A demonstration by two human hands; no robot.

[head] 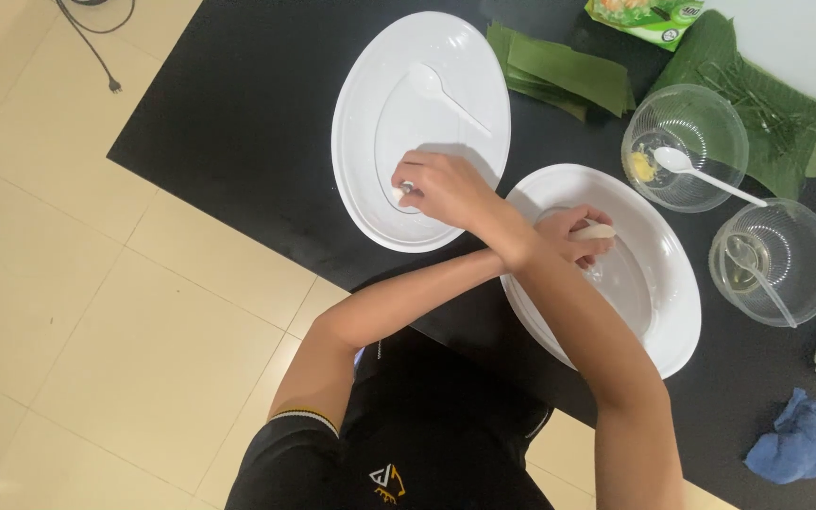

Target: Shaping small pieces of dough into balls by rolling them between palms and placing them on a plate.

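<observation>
Glossy white plastic plates (361,113), matt black table (238,123)

2 white oval plates (361,94) (672,312) side by side on black mat; white plastic spoon (446,94) lying in left plate

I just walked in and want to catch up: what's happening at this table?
A person works with crossed arms at a black table. The right hand pinches a small white piece in the left oval plate, near a white plastic spoon. The left hand grips a pale piece over the right oval plate. Banana leaves lie beyond.
</observation>
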